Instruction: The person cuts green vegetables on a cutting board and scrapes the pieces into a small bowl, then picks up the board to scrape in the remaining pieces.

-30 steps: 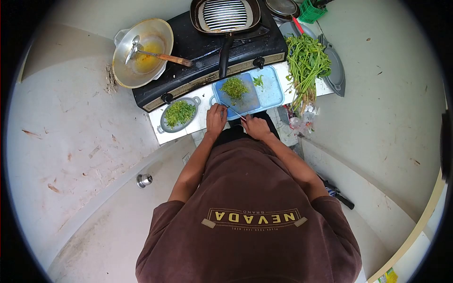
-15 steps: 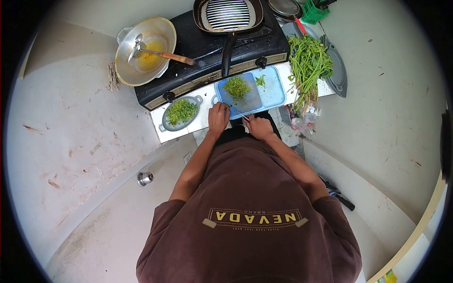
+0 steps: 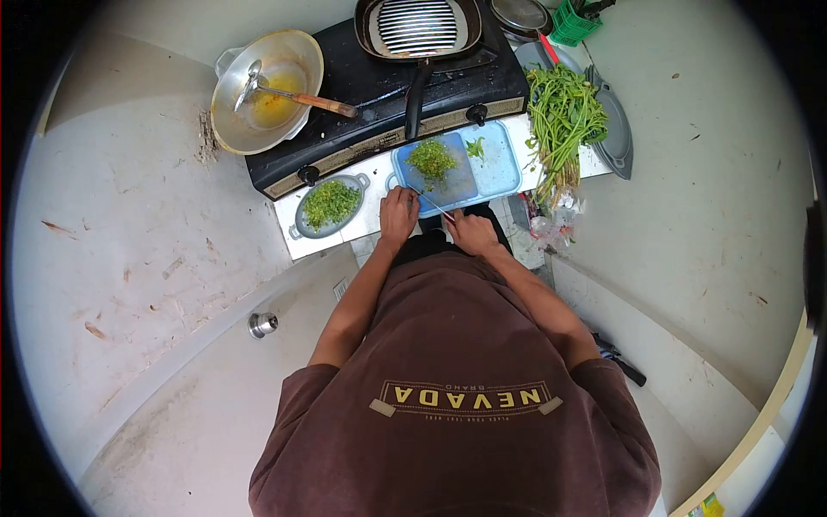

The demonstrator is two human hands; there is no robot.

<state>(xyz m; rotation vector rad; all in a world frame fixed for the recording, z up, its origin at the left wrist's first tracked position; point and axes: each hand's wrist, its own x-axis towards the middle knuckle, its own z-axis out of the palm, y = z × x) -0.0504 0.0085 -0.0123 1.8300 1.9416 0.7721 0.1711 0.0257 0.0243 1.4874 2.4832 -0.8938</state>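
Observation:
My right hand (image 3: 473,232) is wrapped round the handle of a knife (image 3: 438,208), whose blade slants up and left over the near edge of a blue cutting board (image 3: 457,181). The knife tip lies close to the fingers of my left hand (image 3: 399,213). Those fingers are curled at the board's near left corner, and what they pinch is hidden. On the board sits a heap of chopped greens (image 3: 431,161). A few loose green leaves (image 3: 475,148) lie to its right, on the light blue tray (image 3: 504,168) that carries the board.
A grey oval dish (image 3: 301,226) of chopped greens stands left. Behind are a black stove (image 3: 345,86), a grill pan (image 3: 418,86) with its handle toward me, and a wok (image 3: 226,112) holding a ladle (image 3: 310,102). Long-stemmed leafy greens (image 3: 564,121) lie right, beside plastic bags (image 3: 556,222).
Almost nothing differs. Both hands, the knife and the chopped greens keep their places, with only a very slight shift of the view.

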